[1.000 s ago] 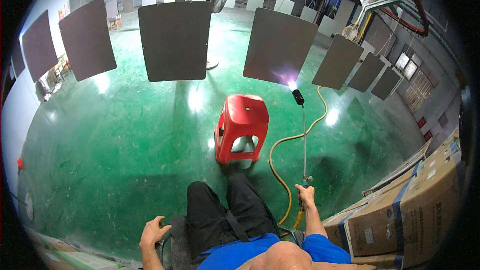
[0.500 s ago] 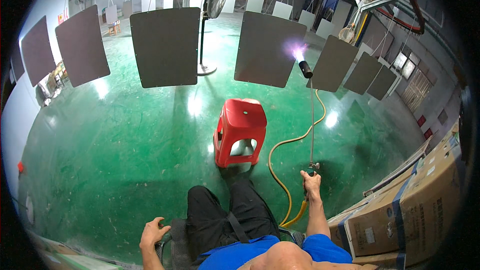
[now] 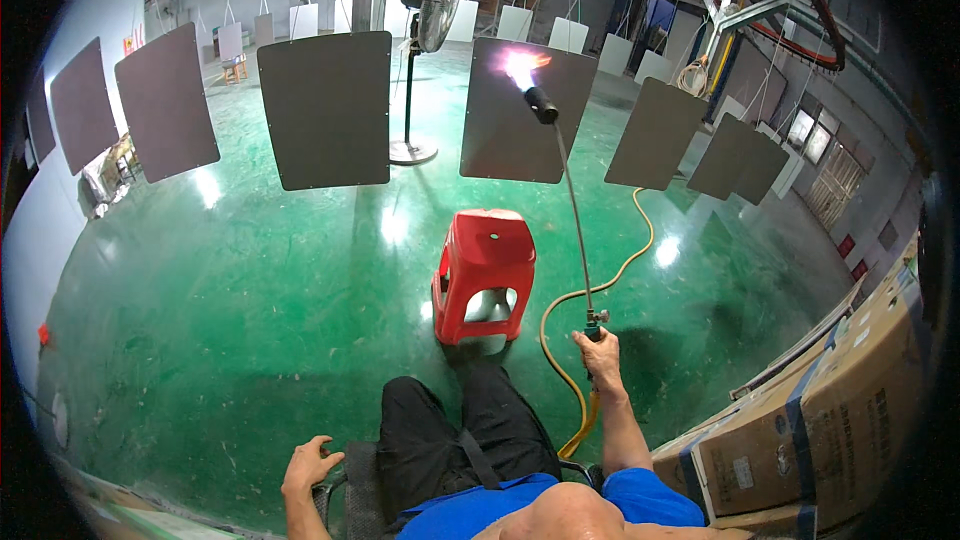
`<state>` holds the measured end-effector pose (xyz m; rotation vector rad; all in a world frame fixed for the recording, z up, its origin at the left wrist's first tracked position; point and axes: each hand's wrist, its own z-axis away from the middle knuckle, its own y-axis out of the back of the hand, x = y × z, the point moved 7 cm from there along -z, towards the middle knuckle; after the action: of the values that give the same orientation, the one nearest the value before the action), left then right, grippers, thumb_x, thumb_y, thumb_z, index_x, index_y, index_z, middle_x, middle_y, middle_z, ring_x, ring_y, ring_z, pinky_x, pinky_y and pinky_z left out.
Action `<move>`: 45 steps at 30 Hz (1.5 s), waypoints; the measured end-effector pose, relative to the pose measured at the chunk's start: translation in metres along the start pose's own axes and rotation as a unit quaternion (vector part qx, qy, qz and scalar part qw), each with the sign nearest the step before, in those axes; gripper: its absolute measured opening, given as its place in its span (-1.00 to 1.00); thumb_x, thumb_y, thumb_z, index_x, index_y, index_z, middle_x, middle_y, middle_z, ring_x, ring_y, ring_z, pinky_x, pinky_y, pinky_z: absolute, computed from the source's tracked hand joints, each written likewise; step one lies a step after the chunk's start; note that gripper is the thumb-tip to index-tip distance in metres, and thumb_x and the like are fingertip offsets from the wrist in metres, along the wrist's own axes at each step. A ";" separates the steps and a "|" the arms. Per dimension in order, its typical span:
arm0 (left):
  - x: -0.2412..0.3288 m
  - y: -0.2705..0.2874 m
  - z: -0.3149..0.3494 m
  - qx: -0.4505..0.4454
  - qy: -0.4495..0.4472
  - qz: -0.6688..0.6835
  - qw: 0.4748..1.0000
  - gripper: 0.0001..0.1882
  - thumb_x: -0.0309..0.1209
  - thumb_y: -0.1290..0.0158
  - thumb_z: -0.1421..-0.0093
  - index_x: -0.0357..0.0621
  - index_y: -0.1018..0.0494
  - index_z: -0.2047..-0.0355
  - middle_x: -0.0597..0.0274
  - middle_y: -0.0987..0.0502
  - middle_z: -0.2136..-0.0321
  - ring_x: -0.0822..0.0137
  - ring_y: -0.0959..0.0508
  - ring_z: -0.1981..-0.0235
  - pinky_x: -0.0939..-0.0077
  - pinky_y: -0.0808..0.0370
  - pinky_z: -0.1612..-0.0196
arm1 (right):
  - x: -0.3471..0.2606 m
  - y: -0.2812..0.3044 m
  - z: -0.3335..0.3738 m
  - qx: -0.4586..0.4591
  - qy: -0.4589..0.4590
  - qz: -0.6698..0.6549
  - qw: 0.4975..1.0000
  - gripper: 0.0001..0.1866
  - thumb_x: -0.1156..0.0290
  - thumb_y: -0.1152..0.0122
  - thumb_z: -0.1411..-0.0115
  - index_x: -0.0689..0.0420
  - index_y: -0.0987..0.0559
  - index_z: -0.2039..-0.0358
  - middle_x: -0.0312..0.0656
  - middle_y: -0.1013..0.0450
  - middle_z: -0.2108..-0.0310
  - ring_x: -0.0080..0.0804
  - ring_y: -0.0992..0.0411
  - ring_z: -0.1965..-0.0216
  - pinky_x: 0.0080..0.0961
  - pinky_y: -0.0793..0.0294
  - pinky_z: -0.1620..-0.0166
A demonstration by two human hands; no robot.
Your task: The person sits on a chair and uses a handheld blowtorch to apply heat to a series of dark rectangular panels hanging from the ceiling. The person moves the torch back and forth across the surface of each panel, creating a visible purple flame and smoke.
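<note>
My right hand is wrapped around the handle of a long gas torch, its thin rod reaching up and forward to a black nozzle. A pink-violet flame burns at its tip, before the upper middle of a hanging dark grey panel. From the handle a yellow hose trails across the floor. My left hand is beside the armrest of the chair I sit on, with thumb and fingers apart and nothing visible in it.
A red plastic stool stands before my knees. More dark panels hang in a row to both sides. Behind them stands a pedestal fan. Large cardboard boxes are stacked at my right. White panels hang farther back.
My right hand has moved slightly left. The torch has tilted left, carrying its flame from the panel's right edge to its upper middle. My left hand stays beside the armrest.
</note>
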<state>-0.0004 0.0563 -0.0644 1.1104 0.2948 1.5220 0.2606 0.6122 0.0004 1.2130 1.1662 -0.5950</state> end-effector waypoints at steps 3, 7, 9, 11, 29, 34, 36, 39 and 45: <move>-0.003 0.000 0.002 -0.005 0.016 0.007 1.000 -0.34 -0.12 -0.26 -0.07 -0.16 -0.41 -0.13 0.05 -0.60 0.14 0.13 -0.59 0.10 0.22 -0.51 0.03 | -0.019 -0.015 0.006 -0.028 0.014 0.027 0.999 -0.75 0.31 -0.41 -0.08 0.11 -0.49 0.53 -0.44 -0.32 0.71 -0.67 -0.23 0.71 -0.59 -0.21 0.63; -0.006 -0.002 0.000 -0.001 0.008 -0.002 1.000 -0.34 -0.12 -0.26 -0.07 -0.16 -0.41 -0.13 0.06 -0.61 0.17 0.14 -0.60 0.13 0.24 -0.51 0.05 | -0.029 -0.015 0.009 -0.037 0.027 0.039 0.998 -0.75 0.32 -0.40 -0.08 0.11 -0.49 0.54 -0.44 -0.32 0.69 -0.67 -0.24 0.69 -0.58 -0.22 0.61; -0.009 -0.002 -0.001 0.003 -0.005 -0.011 1.000 -0.34 -0.12 -0.26 -0.08 -0.17 -0.40 -0.13 0.06 -0.61 0.18 0.15 -0.60 0.13 0.25 -0.51 0.05 | -0.034 -0.014 0.010 -0.032 0.028 0.037 0.998 -0.75 0.32 -0.41 -0.08 0.12 -0.49 0.54 -0.44 -0.32 0.69 -0.67 -0.25 0.68 -0.57 -0.22 0.60; -0.010 -0.003 -0.002 -0.001 0.009 -0.008 1.000 -0.34 -0.12 -0.26 -0.08 -0.18 -0.40 -0.13 0.06 -0.61 0.18 0.15 -0.60 0.14 0.26 -0.52 0.06 | -0.040 -0.008 0.011 -0.025 0.021 0.028 0.999 -0.74 0.32 -0.41 -0.07 0.12 -0.49 0.54 -0.44 -0.32 0.69 -0.67 -0.25 0.68 -0.58 -0.22 0.60; -0.006 -0.004 0.000 -0.009 -0.015 -0.005 1.000 -0.36 -0.15 -0.27 -0.07 -0.16 -0.40 -0.12 0.05 -0.61 0.16 0.13 -0.61 0.14 0.24 -0.52 0.07 | 0.028 0.035 0.001 0.038 -0.049 -0.020 0.998 -0.74 0.31 -0.43 -0.06 0.11 -0.50 0.55 -0.42 -0.31 0.74 -0.64 -0.22 0.77 -0.59 -0.18 0.68; -0.003 -0.004 0.001 -0.007 -0.013 -0.003 1.000 -0.36 -0.14 -0.27 -0.08 -0.17 -0.41 -0.12 0.01 -0.61 0.17 0.12 -0.61 0.15 0.24 -0.53 0.08 | 0.064 0.025 0.008 0.014 -0.060 0.023 0.998 -0.71 0.32 -0.43 -0.05 0.12 -0.47 0.60 -0.41 -0.30 0.75 -0.63 -0.22 0.77 -0.55 -0.18 0.69; -0.004 -0.004 0.001 0.006 -0.029 0.001 1.000 -0.39 -0.16 -0.26 -0.08 -0.19 -0.43 -0.10 -0.03 -0.61 0.20 0.12 -0.62 0.21 0.26 -0.54 0.12 | 0.072 0.018 0.010 -0.006 -0.065 0.041 0.997 -0.72 0.33 -0.43 -0.04 0.13 -0.47 0.59 -0.41 -0.31 0.74 -0.62 -0.22 0.77 -0.55 -0.17 0.68; -0.008 -0.005 0.001 -0.018 -0.006 0.009 1.000 -0.35 -0.12 -0.26 -0.08 -0.16 -0.40 -0.13 0.02 -0.59 0.13 0.11 -0.60 0.12 0.25 -0.52 0.05 | 0.071 0.006 0.017 -0.012 -0.048 0.068 0.996 -0.73 0.35 -0.42 -0.04 0.14 -0.48 0.58 -0.41 -0.31 0.73 -0.62 -0.22 0.75 -0.56 -0.17 0.66; -0.005 -0.004 0.002 -0.020 0.008 0.001 1.000 -0.35 -0.13 -0.25 -0.08 -0.14 -0.39 -0.14 0.02 -0.60 0.14 0.11 -0.60 0.12 0.25 -0.51 0.05 | 0.066 -0.007 0.032 -0.051 -0.121 0.112 0.985 -0.56 0.18 -0.45 0.04 0.35 -0.55 0.44 -0.23 -0.43 0.64 -0.50 -0.37 0.58 -0.42 -0.39 0.44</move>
<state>0.0028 0.0520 -0.0688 1.0668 0.2738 1.5329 0.2892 0.5948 -0.0651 1.1316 0.8327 -0.4912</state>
